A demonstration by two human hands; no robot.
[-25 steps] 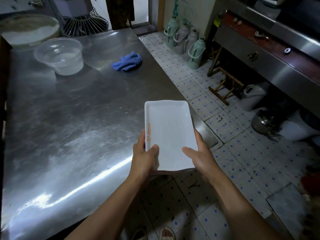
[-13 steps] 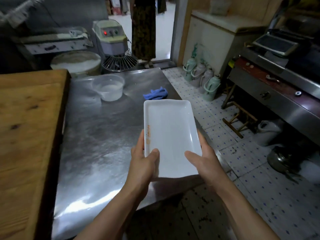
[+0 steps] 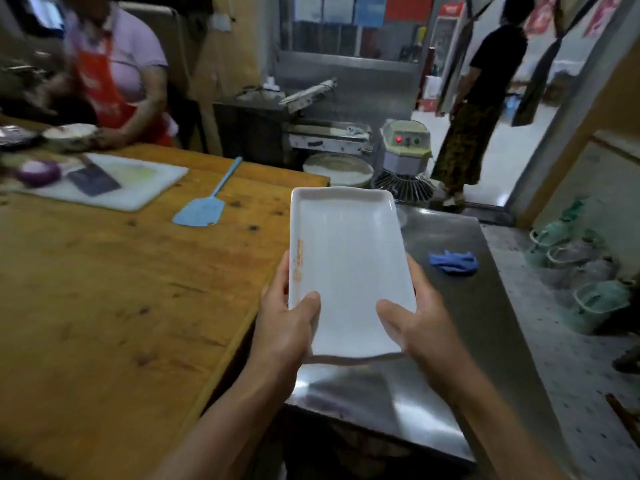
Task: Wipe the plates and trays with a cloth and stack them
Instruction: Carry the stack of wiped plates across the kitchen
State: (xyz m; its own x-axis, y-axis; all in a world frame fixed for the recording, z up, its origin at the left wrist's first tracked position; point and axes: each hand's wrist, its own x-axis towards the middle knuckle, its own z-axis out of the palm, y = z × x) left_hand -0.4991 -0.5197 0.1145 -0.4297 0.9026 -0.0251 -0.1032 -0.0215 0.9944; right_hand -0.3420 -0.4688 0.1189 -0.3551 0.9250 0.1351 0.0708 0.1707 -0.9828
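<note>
One white rectangular tray [image 3: 346, 271], two hands (left hand [image 3: 284, 327], right hand [image 3: 420, 323]), one blue cloth [image 3: 453, 262], one blue fly swatter [image 3: 204, 206], one white cutting board [image 3: 138, 183], one cleaver [image 3: 93, 180], two other persons.

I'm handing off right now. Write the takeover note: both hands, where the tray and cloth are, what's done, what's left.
Left hand and right hand each grip a near corner of the white rectangular tray, held in the air over the seam between the wooden table and the steel table.
Blue cloth lies bunched on the steel table, untouched by either hand.
Done: tray picked up. No stack in view.
Left: wipe this tray with the cloth, start the stack.
</note>
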